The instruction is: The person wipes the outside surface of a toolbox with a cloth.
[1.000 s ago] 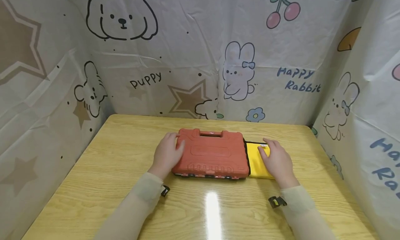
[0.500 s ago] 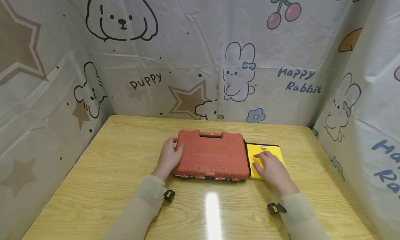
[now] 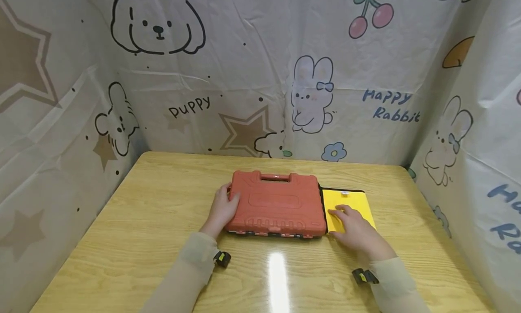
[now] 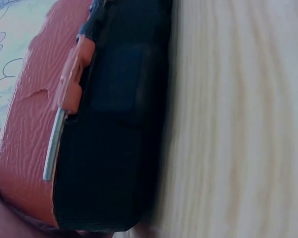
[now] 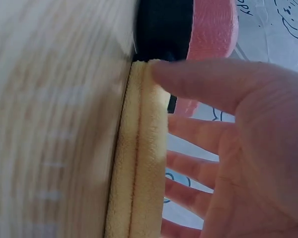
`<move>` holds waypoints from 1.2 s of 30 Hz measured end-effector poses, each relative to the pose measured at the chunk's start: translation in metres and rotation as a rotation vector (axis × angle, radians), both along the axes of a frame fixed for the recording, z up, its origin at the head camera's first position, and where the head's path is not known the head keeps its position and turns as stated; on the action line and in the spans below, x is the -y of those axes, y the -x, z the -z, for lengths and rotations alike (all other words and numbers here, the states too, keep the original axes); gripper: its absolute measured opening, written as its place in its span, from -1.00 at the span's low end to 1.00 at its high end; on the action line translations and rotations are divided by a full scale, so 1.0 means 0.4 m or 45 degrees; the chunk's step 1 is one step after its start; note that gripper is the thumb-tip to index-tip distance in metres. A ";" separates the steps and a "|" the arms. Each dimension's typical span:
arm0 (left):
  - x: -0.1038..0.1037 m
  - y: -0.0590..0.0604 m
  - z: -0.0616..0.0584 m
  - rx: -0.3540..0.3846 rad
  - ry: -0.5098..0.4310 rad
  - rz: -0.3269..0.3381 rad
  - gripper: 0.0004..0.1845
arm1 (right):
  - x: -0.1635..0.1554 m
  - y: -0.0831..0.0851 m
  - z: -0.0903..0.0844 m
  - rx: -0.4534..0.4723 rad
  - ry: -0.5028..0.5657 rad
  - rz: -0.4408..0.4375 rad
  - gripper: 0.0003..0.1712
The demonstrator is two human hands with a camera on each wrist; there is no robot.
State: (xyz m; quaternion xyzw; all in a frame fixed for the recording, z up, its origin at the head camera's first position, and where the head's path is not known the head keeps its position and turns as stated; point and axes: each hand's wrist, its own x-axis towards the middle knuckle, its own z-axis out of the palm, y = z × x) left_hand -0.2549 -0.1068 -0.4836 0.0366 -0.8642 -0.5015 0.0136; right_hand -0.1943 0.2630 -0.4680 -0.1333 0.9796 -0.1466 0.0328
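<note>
Well, I count 1 red case (image 3: pixel 277 202) and 1 yellow cloth item (image 3: pixel 362 204), lying side by side toward the far part of the table (image 3: pixel 142 204), with the case left of the yellow. My left hand (image 3: pixel 223 209) grips the case's left end, thumb on the top face and the other fingers round the edge. My right hand (image 3: pixel 356 231) is over the near part of the yellow item, its fingers loose and spread, not clenched; the thumb touches the near edge, close to the case.

The case lies flat, its 1 handle (image 3: pixel 275 177) on the far side, its lower half black. Close up from the left wrist, 1 red latch (image 4: pixel 75 74) shows with 1 metal pin (image 4: pixel 53 144). The yellow item shows 2 plush layers from its near side, 1 black far edge and 1 small white label (image 3: pixel 345 193). I wear 2 black wrist devices (image 3: pixel 222 259), 1 per wrist, below 2 pale sleeves (image 3: pixel 183 267).

The tabletop is light wood grain, with 1 bright streak of reflected light at the near side. Pale printed sheeting (image 3: pixel 179 82) covers the left, far and right sides, bearing 2 rabbits, 1 pair of cherries and 1 large puppy face.
</note>
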 end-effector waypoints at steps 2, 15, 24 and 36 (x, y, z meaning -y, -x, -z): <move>0.001 0.000 0.004 0.000 0.017 0.006 -0.38 | -0.001 -0.002 0.001 0.003 -0.003 -0.012 -0.25; 0.002 -0.001 0.015 0.001 0.046 0.033 -0.40 | 0.008 0.007 0.023 -0.098 -0.065 0.024 -0.28; 0.004 0.001 0.008 0.021 0.035 0.025 -0.39 | 0.015 0.011 0.015 -0.101 -0.059 -0.005 -0.31; -0.001 0.002 0.004 0.043 0.010 0.048 -0.38 | 0.007 0.013 0.011 -0.112 -0.078 -0.017 -0.31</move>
